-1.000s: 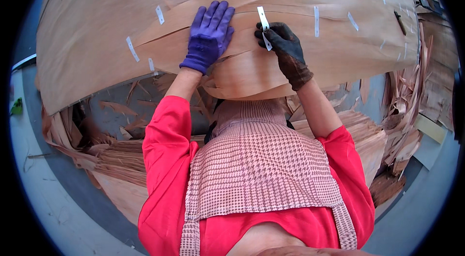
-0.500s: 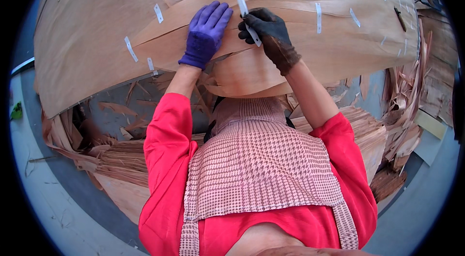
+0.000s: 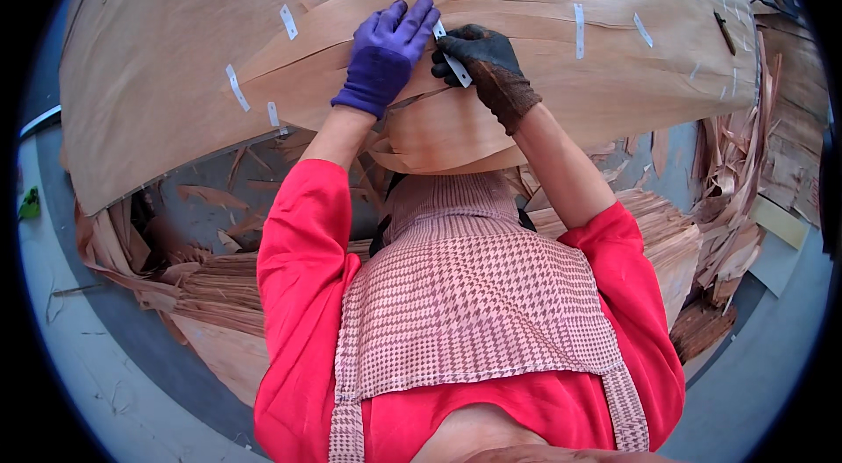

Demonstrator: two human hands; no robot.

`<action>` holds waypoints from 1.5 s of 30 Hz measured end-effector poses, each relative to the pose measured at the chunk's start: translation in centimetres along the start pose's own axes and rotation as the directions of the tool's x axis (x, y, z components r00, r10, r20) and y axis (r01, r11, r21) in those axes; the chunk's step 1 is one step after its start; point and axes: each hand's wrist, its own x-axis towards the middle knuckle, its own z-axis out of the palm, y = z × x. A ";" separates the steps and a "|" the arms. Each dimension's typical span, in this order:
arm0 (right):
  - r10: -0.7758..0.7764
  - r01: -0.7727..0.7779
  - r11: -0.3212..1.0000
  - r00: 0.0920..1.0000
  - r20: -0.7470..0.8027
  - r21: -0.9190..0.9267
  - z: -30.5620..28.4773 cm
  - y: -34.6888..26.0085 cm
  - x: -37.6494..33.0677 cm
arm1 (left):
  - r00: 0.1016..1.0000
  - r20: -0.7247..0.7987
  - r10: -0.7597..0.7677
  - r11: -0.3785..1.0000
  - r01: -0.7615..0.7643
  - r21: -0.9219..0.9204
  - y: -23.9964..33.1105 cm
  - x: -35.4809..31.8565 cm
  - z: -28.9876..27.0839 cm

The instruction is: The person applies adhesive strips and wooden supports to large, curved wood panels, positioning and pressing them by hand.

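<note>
A thin wood veneer sheet (image 3: 175, 95) lies in front of me, with overlapping split edges running across it. My left hand (image 3: 384, 60), in a purple glove, rests on the veneer with its fingers stretched out; the fingertips come close to the upper end of a white tape strip (image 3: 456, 70). That strip is pinched in my right hand (image 3: 484, 64), which wears a dark, brown-stained glove. The strip's lower end sticks out below the fingers, and part of it is hidden behind them. Whether the strip touches the veneer, I cannot tell.
Several white tape pieces (image 3: 579, 31) are stuck across the veneer. A dark narrow tool (image 3: 724, 33) lies at its right side. Close to my body is a stack of veneer sheets (image 3: 228, 288), with torn scraps (image 3: 732, 174) heaped at the right.
My left hand has shifted right, toward the tape strip, and its fingers have spread. The strip has come down and its upper end now sits beside the left fingertips.
</note>
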 end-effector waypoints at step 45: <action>-0.164 0.138 0.972 0.978 -0.126 -0.191 -1.4 2.0 -2.4 | 0.999 -0.051 -0.015 0.988 0.007 -0.156 3.6 -1.8 -0.2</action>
